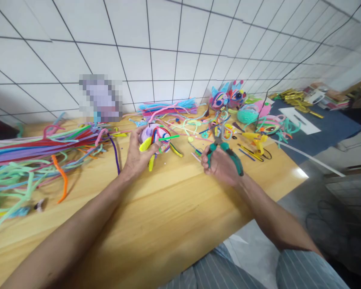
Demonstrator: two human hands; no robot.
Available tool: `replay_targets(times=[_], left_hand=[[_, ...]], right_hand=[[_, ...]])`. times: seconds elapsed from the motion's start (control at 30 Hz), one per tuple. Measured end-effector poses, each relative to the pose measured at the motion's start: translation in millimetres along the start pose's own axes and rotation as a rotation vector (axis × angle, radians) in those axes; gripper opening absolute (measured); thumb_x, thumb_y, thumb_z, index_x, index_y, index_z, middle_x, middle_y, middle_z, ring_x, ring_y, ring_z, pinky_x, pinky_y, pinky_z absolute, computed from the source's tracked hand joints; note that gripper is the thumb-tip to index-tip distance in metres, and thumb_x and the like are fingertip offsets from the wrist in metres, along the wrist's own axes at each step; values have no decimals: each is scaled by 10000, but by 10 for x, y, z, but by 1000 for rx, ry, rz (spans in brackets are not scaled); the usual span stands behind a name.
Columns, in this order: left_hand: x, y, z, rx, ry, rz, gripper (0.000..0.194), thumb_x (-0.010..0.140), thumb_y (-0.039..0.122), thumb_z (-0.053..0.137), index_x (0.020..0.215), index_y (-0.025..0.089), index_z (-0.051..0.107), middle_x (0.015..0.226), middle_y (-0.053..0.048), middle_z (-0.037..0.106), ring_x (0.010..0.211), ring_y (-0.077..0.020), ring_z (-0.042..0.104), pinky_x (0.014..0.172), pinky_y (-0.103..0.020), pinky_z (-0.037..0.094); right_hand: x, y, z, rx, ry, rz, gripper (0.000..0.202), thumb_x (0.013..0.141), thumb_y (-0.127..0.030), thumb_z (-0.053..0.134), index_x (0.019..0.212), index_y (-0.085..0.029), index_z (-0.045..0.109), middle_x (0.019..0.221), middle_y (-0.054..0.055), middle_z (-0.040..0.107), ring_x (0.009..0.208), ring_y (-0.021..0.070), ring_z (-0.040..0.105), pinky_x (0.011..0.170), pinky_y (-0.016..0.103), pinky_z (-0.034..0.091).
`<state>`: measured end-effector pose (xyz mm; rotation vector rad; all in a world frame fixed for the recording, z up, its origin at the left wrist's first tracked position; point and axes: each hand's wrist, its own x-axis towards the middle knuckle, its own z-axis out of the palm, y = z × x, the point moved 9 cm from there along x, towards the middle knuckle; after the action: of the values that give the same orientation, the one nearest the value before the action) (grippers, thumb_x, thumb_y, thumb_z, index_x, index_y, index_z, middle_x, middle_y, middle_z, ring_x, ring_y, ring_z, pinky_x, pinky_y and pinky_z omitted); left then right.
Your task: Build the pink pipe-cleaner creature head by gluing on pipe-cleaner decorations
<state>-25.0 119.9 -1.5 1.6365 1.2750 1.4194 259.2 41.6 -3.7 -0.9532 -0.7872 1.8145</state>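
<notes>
My left hand (137,154) is wrapped around a round ornament of coiled pipe cleaners (161,138), striped purple, red, blue and white. Yellow and green ends stick out from it, and it sits on the wooden table (162,204). In my right hand (221,165) is a pair of pliers (224,149) with teal and black handles. The jaws point away from me, towards the wall, apart from the ornament. Just beyond the pliers lie loose bits of pipe cleaner (195,124).
Bundled pipe cleaners (48,148) spread over the left side, with more (168,107) at the wall. Finished-looking decorated balls (219,100) stand at the back right. A yellow glue gun (255,142) lies right of the pliers. A dark cord (303,60) hangs across the right.
</notes>
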Motion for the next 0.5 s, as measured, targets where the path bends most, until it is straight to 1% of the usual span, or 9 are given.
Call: replay_targets(times=[0.07,0.1,0.2,0.27,0.3,0.37,0.4,0.43,0.5], left_hand=[[6,-3,4,-34,-2,-11,665,845,525,873,1406,312,586,1310,-71,673,1252,-314,682,1165,-588,560],[8,3,5,-42,-2,-12,675,839,528,880,1406,311,584,1311,-72,676,1252,-316,682,1166,-586,560],[11,30,17,-57,-15,-16,710,830,546,886,1414,298,566,1331,-71,680,1246,-303,686,1156,-550,571],[12,44,29,-60,-27,-17,716,836,544,874,1421,285,551,1359,-70,678,1258,-291,684,1157,-520,571],[13,49,34,-59,-31,-15,714,840,535,868,1424,279,546,1371,-72,676,1268,-289,680,1162,-510,566],[18,49,35,-55,-29,-8,707,845,504,857,1433,269,543,1391,-79,668,1300,-292,665,1177,-503,552],[20,47,33,-50,-24,-2,702,846,485,852,1437,266,545,1398,-83,662,1319,-297,655,1183,-503,546],[21,45,29,-46,-18,3,697,846,466,845,1442,264,546,1405,-87,657,1336,-302,644,1189,-505,540],[23,42,23,-37,-7,16,681,852,437,829,1446,262,546,1417,-91,647,1363,-310,627,1199,-510,531]], right_hand=[[-52,206,112,42,-36,97,346,874,-503,839,998,-226,674,811,-19,604,635,125,514,555,232,407],[-71,297,162,64,-57,141,373,879,-548,819,1004,-224,682,800,-19,586,623,125,479,549,236,378],[-98,439,293,88,-130,210,632,853,-836,681,1015,-225,692,806,-1,572,632,143,433,572,269,364],[-107,424,368,92,-175,199,815,762,-988,631,1057,-231,701,839,7,586,663,152,430,616,292,391],[-115,399,408,94,-200,185,881,700,-1026,653,1087,-237,705,862,9,596,683,155,436,646,301,409],[-140,358,497,91,-256,162,967,587,-1036,738,1145,-247,712,919,17,621,727,164,462,700,321,436],[-153,349,539,90,-279,157,976,562,-1013,780,1168,-251,715,947,23,633,748,170,476,718,327,443],[-165,350,576,94,-298,156,962,563,-977,819,1188,-252,717,971,29,642,766,174,487,729,329,445],[-186,383,636,119,-325,171,893,614,-880,871,1227,-248,723,992,37,653,788,180,500,734,327,446]])
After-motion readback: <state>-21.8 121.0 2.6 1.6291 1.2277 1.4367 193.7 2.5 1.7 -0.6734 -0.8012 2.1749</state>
